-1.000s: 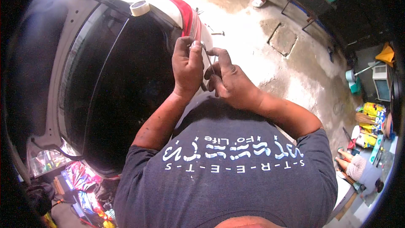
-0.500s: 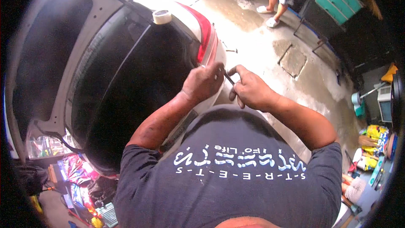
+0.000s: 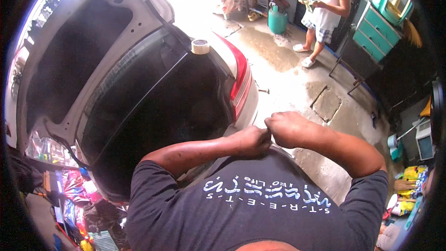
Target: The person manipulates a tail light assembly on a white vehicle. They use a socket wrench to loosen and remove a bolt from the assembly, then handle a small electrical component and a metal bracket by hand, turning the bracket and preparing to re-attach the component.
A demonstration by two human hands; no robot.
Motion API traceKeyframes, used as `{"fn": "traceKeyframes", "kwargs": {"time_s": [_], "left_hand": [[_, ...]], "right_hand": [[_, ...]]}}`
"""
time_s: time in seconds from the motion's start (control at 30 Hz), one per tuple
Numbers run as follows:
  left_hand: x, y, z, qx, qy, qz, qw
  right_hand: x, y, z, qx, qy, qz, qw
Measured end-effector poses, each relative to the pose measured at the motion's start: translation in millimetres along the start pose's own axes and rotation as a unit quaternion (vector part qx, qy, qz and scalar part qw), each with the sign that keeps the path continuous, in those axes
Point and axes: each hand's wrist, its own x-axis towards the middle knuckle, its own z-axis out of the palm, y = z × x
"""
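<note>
My left hand (image 3: pixel 254 141) is closed in a fist in front of my chest, knuckles turned down. Right against it, my right hand (image 3: pixel 290 129) is closed too, its fingers curled inward. The two nearly touch, and whatever they hold between them is hidden by the fingers. Just beyond and to the left stands a white car with a red tail light (image 3: pixel 241 72) and its lid (image 3: pixel 60 88) raised. On the dark opening's edge rests a roll of pale tape (image 3: pixel 200 47).
A small tool-like piece (image 3: pixel 264 91) sticks out beside the car. Far off, a person (image 3: pixel 325 4) stands near a green tank (image 3: pixel 277 21). Green drawers (image 3: pixel 377 32) are at the upper right. Bright packages (image 3: pixel 411 179) lie at the right, colourful bags (image 3: pixel 72 188) at lower left.
Both hands have come nearer my body and drawn together. The thin dark rod seen between them before is now hidden. My view has tilted up, showing more of the person.
</note>
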Motion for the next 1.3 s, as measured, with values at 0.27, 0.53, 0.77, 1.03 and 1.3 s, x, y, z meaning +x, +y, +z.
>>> {"fn": "traceKeyframes", "kwargs": {"time_s": [0.27,0.53,0.77,1.03,1.3], "left_hand": [[-26,-21,-14,-0.323,-0.007,-0.271,0.907],[-54,-83,1,-0.365,0.082,-0.268,0.888],[74,-62,-17,-0.28,-0.05,-0.224,0.932],[167,-149,93,-0.279,-0.119,-0.309,0.901],[-6,-355,333,-0.005,-0.322,-0.362,0.875]], "right_hand": [[-5,109,189,0.677,0.162,0.188,0.693],[-128,238,315,0.534,0.321,0.491,0.609],[-108,179,477,0.594,0.138,0.518,0.6],[-118,149,610,0.501,0.081,0.521,0.686],[-77,292,875,0.609,-0.015,0.649,0.456]]}}
